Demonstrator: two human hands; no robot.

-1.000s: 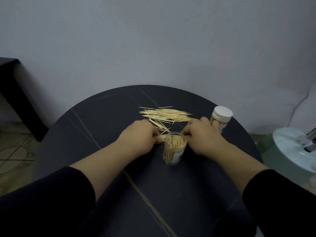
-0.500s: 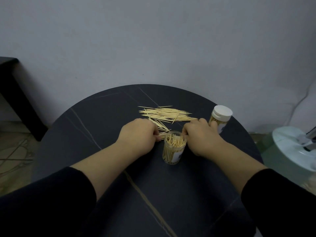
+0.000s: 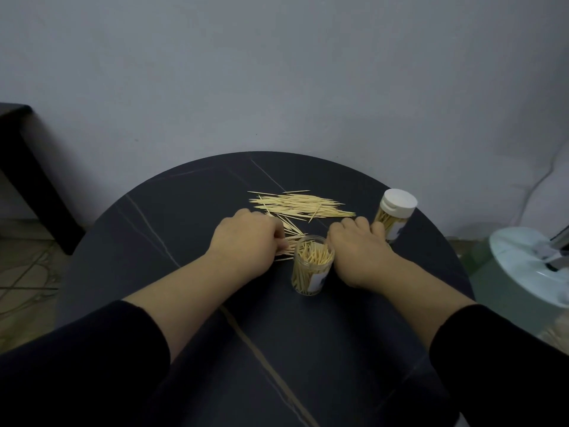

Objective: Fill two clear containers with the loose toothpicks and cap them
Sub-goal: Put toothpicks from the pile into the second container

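Left hand (image 3: 246, 241) is curled on a small toothpick bundle (image 3: 288, 245), long axis left-right, tips toward the open container (image 3: 311, 266), upright between both hands. Right hand (image 3: 358, 248) is curled; hold cannot be told. Capped container (image 3: 394, 214) stands beyond.

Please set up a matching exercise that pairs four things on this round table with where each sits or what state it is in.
Things:
1. open container
2. capped container
3. loose toothpick pile
4. left hand

States:
A. white lid on, behind the right hand
B. spread flat on the table
C. no lid, between both hands
D. closed on a small bunch of toothpicks

Pairs: 1-C, 2-A, 3-B, 4-D
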